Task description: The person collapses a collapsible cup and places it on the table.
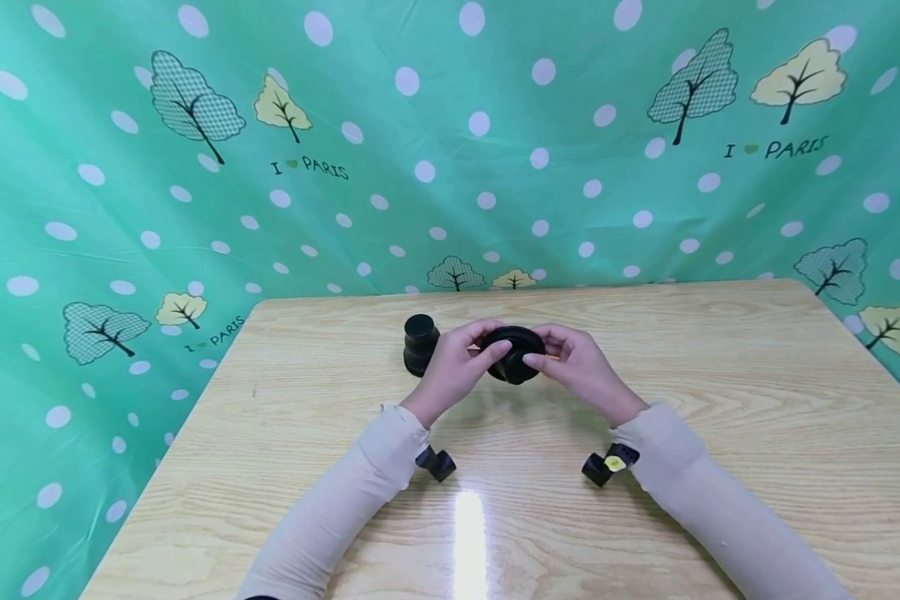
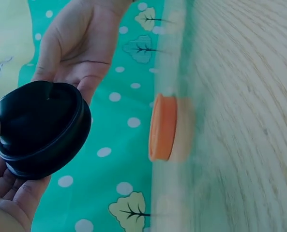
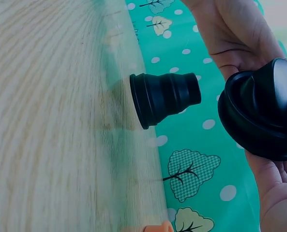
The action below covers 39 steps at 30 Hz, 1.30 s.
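Note:
Both hands hold a round black lid-like piece [image 1: 515, 332] with a raised, rounded part on one face. My left hand [image 1: 456, 357] grips its left edge, thumb on the near face. The right hand [image 1: 581, 367] pinches the right side, thumb also in front. In the left wrist view the black piece [image 2: 41, 128] is held tilted above the table. Beside the left hand stands a black stepped cup-like piece [image 1: 420, 342], wide end down. An orange ring-shaped piece [image 2: 163, 128] sits on the table beyond the hands, mostly hidden in the head view.
The light wooden table [image 1: 720, 358] ends at a green dotted curtain [image 1: 487, 158] with printed trees. A bright light reflection [image 1: 469, 542] lies on its near part. Wrist cameras [image 1: 441, 465] hang below both wrists, close over the tabletop.

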Available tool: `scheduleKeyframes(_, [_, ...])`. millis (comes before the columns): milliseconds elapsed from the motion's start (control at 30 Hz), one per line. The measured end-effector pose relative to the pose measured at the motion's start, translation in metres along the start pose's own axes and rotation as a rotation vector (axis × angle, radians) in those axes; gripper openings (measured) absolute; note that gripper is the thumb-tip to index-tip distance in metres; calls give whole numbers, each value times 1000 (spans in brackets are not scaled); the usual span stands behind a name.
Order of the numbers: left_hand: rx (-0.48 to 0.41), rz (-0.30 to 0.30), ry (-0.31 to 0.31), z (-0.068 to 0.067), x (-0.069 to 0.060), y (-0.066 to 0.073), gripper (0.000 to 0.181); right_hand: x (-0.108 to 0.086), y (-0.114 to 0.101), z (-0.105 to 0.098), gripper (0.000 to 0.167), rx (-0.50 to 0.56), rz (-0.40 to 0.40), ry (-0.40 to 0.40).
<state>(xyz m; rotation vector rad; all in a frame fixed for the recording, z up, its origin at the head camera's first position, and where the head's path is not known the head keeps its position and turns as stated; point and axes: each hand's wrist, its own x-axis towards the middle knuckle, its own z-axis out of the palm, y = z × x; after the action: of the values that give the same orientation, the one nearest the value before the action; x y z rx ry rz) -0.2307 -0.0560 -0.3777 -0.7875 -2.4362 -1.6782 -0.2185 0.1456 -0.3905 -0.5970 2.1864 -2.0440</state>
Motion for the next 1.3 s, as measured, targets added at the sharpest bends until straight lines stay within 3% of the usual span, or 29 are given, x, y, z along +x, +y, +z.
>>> scheduleKeyframes(200, [58, 53, 25, 2, 0, -6, 23, 0, 0, 1, 29, -28, -5, -13])
scheduleKeyframes(500, [21, -11, -55, -2, -3, -9, 32, 1, 1, 3, 29, -160, 31, -56])
scheduleKeyframes(867, [124, -10, -113, 0, -4, -7, 33, 2, 2, 4, 31, -282, -16, -91])
scheduleKeyframes(1100, [69, -1, -95, 1, -3, -7, 33, 2, 2, 2, 25, -290, -19, -83])
scheduleKeyframes(1300, [-4, -57, -61, -2, -1, -8, 33, 1, 1, 0, 25, -250, 16, -49])
